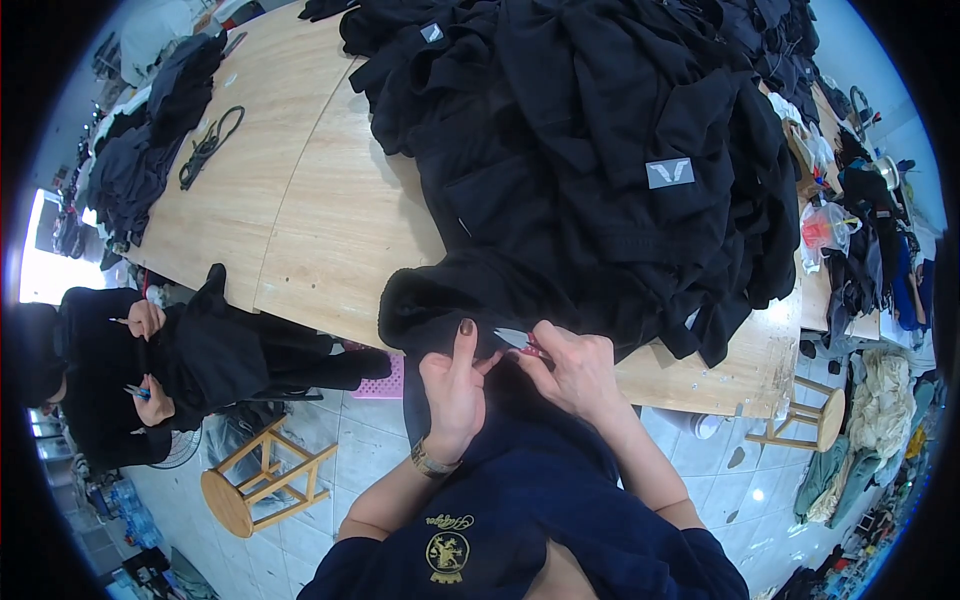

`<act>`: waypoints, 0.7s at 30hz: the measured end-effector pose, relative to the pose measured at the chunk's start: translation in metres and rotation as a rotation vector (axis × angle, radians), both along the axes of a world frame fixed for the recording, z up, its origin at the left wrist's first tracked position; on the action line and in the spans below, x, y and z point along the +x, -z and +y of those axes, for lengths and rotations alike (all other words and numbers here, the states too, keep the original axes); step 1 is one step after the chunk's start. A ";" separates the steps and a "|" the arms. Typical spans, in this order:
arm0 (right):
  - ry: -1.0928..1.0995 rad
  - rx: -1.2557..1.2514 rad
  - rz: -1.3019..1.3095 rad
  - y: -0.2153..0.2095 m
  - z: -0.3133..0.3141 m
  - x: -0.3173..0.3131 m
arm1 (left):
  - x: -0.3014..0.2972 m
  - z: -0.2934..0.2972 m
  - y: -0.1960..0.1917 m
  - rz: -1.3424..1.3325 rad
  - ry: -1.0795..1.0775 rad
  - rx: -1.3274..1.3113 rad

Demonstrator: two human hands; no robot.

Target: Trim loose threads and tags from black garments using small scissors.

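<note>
Thread-trimming step on black garment [470, 300], draped over near edge of wooden worktop [340, 230], hanging down to person's lap. Left hand [452, 385] pinches fabric fold, thumb up, fingers closed on cloth. Right hand [575, 370] closed around small snips [520, 340], blades pointing left, tips just beside left fingertips. Big heap of black garments [620, 140] behind, covering far right of worktop. Co-worker at left edge handling another dark garment. Next move, likely: cloth held taut, blade tips onto loose thread only, clear of fabric and fingers.
</note>
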State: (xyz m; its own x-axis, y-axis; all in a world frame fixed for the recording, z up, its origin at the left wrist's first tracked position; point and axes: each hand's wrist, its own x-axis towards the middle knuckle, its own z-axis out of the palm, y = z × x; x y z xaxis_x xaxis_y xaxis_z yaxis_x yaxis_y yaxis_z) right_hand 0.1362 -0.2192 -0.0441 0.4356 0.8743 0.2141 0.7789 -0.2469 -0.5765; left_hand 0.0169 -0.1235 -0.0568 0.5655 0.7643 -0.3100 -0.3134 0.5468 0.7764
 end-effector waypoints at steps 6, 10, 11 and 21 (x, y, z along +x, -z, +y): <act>-0.005 0.022 0.028 0.001 -0.001 0.002 | -0.001 0.001 0.001 -0.006 0.015 0.025; 0.106 0.079 0.218 -0.002 -0.001 0.005 | 0.000 0.005 -0.001 -0.026 0.032 -0.041; 0.137 0.096 0.285 -0.003 0.000 0.005 | -0.001 0.007 -0.002 -0.033 0.035 -0.100; -0.011 0.298 0.347 -0.007 0.020 -0.015 | -0.014 0.010 0.022 -0.211 0.077 -0.307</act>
